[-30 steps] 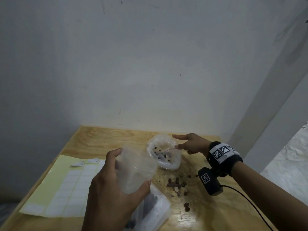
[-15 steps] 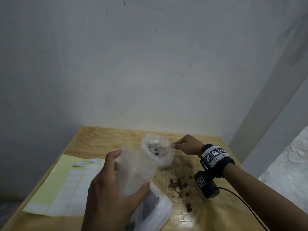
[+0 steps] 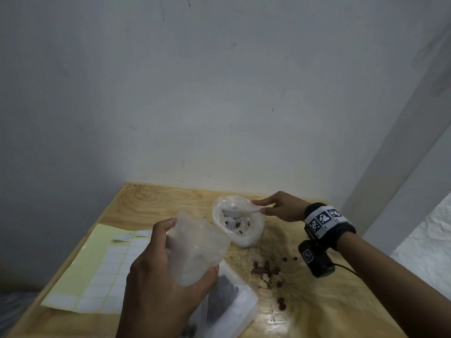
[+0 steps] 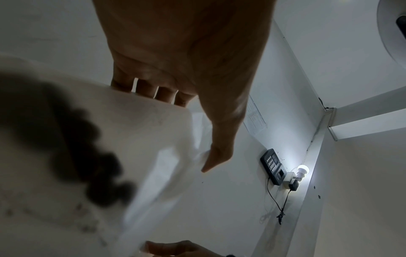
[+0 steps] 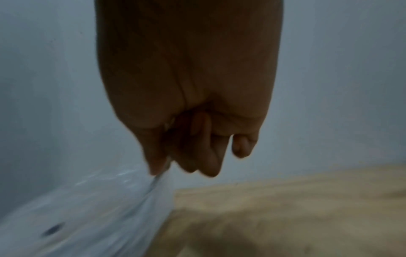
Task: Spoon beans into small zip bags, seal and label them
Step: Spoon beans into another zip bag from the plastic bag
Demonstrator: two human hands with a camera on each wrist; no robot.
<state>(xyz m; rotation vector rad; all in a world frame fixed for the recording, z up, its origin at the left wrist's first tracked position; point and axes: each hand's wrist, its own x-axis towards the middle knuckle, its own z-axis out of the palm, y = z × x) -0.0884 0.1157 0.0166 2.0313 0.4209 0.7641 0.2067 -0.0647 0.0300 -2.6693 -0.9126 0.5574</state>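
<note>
My left hand (image 3: 168,276) grips a small clear zip bag (image 3: 197,250) held up off the wooden table (image 3: 317,313), thumb on one side and fingers on the other; the left wrist view shows that hand (image 4: 186,87) and the bag (image 4: 142,139). Behind it stands a larger open plastic bag (image 3: 240,220) with a few dark beans inside. My right hand (image 3: 280,207) pinches the handle of a small white spoon (image 3: 235,212) whose bowl is over that bag's mouth. The right wrist view shows the hand (image 5: 186,139) blurred above the bag (image 5: 87,217).
A yellow sheet of white labels (image 3: 97,269) lies at the left, with two peeled labels (image 3: 133,235) on its far end. Loose beans (image 3: 268,270) are scattered on the table right of centre. A flat filled zip bag (image 3: 229,303) lies under my left hand.
My right hand closed from open fingers to a pinch on the spoon handle, then shifted slightly. The spoon bowl now lies over the big bag's mouth. My left hand kept the small bag still.
</note>
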